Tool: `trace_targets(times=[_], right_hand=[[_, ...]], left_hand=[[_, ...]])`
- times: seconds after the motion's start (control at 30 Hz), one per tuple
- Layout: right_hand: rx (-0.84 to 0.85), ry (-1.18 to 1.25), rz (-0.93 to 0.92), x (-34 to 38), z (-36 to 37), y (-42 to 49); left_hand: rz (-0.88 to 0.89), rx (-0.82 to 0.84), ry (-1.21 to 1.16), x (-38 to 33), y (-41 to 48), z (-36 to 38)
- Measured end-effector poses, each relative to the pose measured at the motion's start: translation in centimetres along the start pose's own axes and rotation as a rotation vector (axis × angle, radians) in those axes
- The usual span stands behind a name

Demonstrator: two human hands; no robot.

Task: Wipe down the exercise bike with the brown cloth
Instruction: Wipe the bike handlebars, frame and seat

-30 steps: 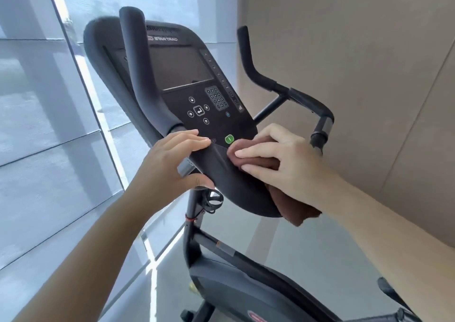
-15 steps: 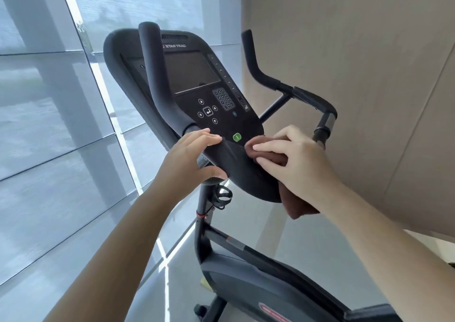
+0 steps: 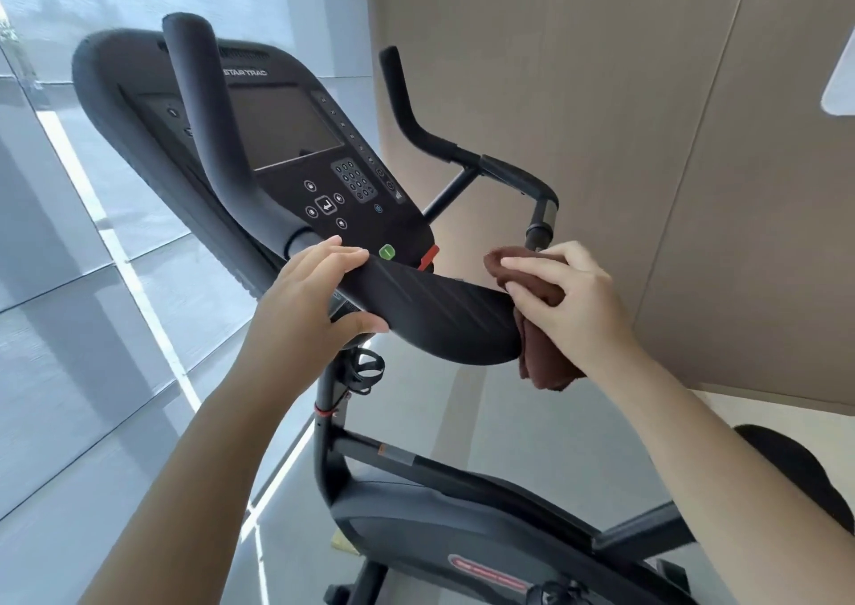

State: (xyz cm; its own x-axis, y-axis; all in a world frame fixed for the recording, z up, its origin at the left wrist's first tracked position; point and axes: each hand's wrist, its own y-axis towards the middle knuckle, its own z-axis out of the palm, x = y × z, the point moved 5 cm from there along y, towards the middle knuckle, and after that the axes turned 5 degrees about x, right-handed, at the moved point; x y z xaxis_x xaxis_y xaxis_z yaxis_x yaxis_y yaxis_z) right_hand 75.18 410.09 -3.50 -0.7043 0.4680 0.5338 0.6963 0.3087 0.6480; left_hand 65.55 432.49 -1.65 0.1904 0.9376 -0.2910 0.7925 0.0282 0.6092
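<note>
A black exercise bike (image 3: 430, 526) fills the middle of the head view, its console (image 3: 296, 141) tilted toward me with a dark screen, keypad, green button and red tab. My left hand (image 3: 314, 299) grips the left end of the console's lower front lip (image 3: 430, 322), thumb underneath. My right hand (image 3: 569, 299) holds the brown cloth (image 3: 541, 364) bunched against the lip's right end. Part of the cloth hangs below my palm. The right handlebar (image 3: 444, 141) rises behind the cloth.
A glass window wall (image 3: 92, 303) runs along the left, close to the console. A tan panelled wall (image 3: 647, 141) stands right behind the right handlebar. The black saddle (image 3: 805, 470) shows at the right edge, and grey floor (image 3: 486, 419) lies under the frame.
My right hand has slid the cloth rightward along the console's lower lip, from beside the green button to its right end. The red tab is now uncovered. My left hand keeps its grip.
</note>
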Motion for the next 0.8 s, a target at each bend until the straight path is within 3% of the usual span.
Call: trace_targets(times=[0.17,0.47,0.63,0.8], right_hand=[[-0.071,-0.066,-0.116,2.1,0.4,-3.0],[-0.029,0.035,-0.306,-0.2,-0.5,-2.1],[-0.047,0.169,-0.212,-5.7,-3.6,0.9],[0.164,0.220,-0.262,-6.0,-2.8,5.8]], left_hand=[[0.018,0.031,0.057,-0.4,-0.1,-0.2],[0.017,0.194,0.249,-3.8,-0.8,-0.3],[0.045,0.163,0.281,-9.2,1.4,2.1],[-0.050,0.237,0.330,-11.3,2.5,7.1]])
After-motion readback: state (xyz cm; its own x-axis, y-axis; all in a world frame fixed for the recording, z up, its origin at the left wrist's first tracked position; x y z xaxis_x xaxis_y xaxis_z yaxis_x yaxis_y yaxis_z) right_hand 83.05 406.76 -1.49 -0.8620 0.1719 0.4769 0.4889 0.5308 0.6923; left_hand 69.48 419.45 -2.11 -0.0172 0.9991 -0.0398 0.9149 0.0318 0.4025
